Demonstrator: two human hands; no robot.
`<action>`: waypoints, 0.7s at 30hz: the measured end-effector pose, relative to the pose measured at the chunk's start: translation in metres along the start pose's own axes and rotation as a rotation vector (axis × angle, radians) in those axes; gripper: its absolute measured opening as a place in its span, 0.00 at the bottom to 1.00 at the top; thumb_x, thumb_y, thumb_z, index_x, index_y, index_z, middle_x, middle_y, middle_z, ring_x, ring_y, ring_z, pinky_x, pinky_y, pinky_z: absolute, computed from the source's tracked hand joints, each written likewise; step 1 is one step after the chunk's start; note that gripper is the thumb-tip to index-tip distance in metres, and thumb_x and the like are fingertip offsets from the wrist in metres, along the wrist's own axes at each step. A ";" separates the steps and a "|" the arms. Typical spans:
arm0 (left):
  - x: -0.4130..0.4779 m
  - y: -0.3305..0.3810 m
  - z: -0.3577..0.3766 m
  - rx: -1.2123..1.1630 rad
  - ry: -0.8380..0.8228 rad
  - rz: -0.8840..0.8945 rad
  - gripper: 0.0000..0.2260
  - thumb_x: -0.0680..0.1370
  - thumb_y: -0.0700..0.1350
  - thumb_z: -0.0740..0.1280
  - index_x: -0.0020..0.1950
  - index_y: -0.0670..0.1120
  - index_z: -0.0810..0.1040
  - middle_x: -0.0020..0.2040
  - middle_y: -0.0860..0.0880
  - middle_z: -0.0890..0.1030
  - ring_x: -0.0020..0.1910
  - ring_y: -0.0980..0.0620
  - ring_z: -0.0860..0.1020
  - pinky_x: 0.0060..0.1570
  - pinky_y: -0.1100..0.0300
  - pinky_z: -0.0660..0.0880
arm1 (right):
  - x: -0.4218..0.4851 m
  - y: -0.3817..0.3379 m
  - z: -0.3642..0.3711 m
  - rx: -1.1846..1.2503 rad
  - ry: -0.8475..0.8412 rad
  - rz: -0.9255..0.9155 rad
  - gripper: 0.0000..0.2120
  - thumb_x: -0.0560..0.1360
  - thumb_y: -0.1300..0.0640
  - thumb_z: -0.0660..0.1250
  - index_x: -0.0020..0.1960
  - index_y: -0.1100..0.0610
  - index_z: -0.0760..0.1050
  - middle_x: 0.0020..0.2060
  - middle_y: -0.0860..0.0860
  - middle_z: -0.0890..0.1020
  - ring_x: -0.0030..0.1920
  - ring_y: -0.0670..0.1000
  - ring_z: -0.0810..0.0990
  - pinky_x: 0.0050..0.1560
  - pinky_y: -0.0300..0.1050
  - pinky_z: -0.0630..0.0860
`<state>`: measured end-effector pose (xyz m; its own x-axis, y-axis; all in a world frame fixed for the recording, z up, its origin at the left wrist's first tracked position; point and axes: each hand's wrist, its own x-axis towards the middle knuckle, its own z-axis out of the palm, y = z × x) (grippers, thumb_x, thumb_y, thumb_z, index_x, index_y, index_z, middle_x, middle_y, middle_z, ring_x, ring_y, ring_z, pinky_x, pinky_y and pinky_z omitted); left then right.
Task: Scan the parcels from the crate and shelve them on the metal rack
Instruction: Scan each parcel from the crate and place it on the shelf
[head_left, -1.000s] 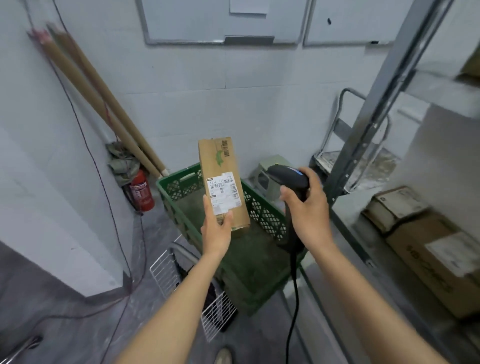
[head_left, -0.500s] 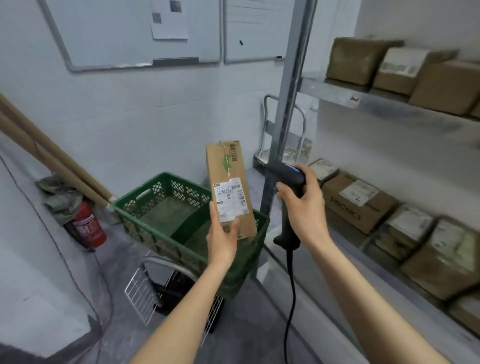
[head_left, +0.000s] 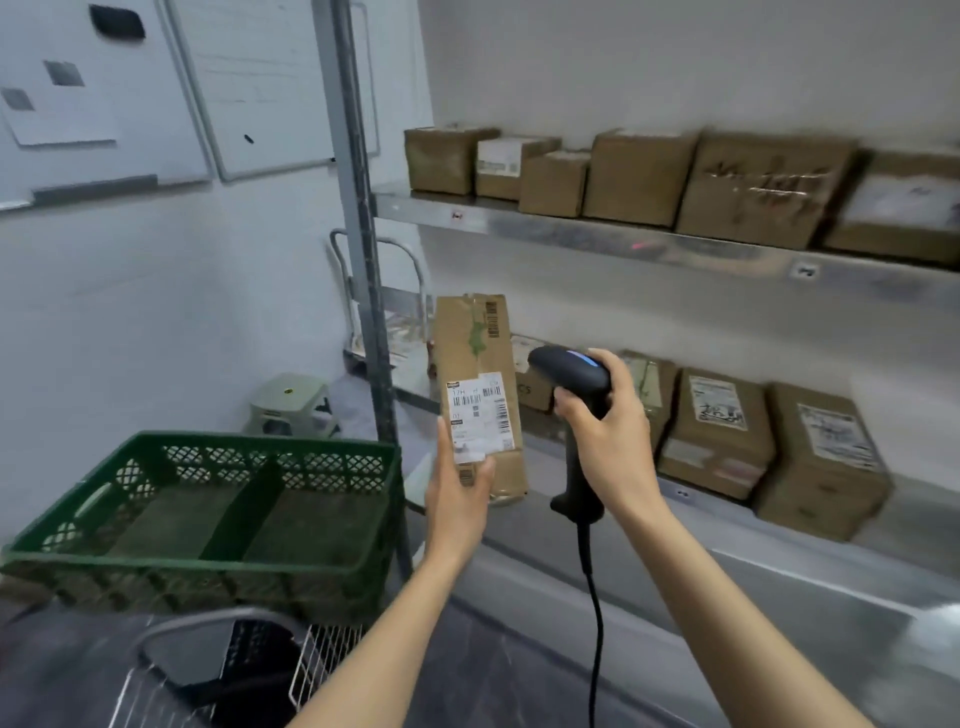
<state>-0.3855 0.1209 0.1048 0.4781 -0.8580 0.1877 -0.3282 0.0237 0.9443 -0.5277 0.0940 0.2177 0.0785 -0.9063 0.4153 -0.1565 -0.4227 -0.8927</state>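
My left hand (head_left: 457, 493) grips the lower end of a slim brown cardboard parcel (head_left: 475, 353) and holds it upright, its white barcode label facing me. Just right of it, my right hand (head_left: 608, 441) grips a black corded barcode scanner (head_left: 569, 366) with its head turned toward the parcel. Both are in front of the metal rack (head_left: 597, 234). The green plastic crate (head_left: 208, 561) sits at lower left; no parcels show inside it.
Several brown parcels fill the upper shelf (head_left: 639, 176) and the lower shelf (head_left: 722, 431). The rack's grey upright post (head_left: 363, 260) stands between crate and shelves. A wire basket (head_left: 311, 670) sits under the crate, a small stool (head_left: 291, 405) behind it, whiteboards on the wall.
My view has swung right from the crate toward the rack, so the shelves fill the frame. Parcel and scanner stay in my hands, side by side.
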 end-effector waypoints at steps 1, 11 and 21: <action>-0.003 0.006 0.013 0.006 -0.020 0.013 0.34 0.79 0.57 0.62 0.78 0.58 0.46 0.74 0.54 0.67 0.70 0.51 0.68 0.68 0.53 0.66 | -0.001 0.000 -0.014 -0.005 0.021 0.003 0.18 0.76 0.59 0.67 0.63 0.47 0.70 0.50 0.42 0.79 0.49 0.44 0.78 0.48 0.36 0.72; -0.065 0.068 0.145 -0.090 -0.147 0.090 0.33 0.78 0.58 0.63 0.78 0.60 0.49 0.72 0.54 0.68 0.69 0.55 0.68 0.61 0.62 0.64 | -0.013 0.009 -0.168 -0.076 0.106 -0.011 0.19 0.76 0.56 0.67 0.64 0.43 0.68 0.49 0.38 0.77 0.47 0.38 0.77 0.45 0.31 0.72; -0.110 0.114 0.242 -0.108 -0.219 0.120 0.34 0.77 0.55 0.64 0.76 0.63 0.46 0.73 0.54 0.69 0.70 0.54 0.68 0.66 0.58 0.66 | -0.037 0.012 -0.287 -0.105 0.201 0.017 0.18 0.76 0.58 0.68 0.62 0.44 0.70 0.49 0.42 0.79 0.46 0.44 0.79 0.47 0.42 0.76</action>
<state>-0.6722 0.0939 0.1266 0.2499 -0.9359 0.2482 -0.2775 0.1764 0.9444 -0.8153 0.1208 0.2416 -0.1209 -0.8916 0.4363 -0.2582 -0.3961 -0.8811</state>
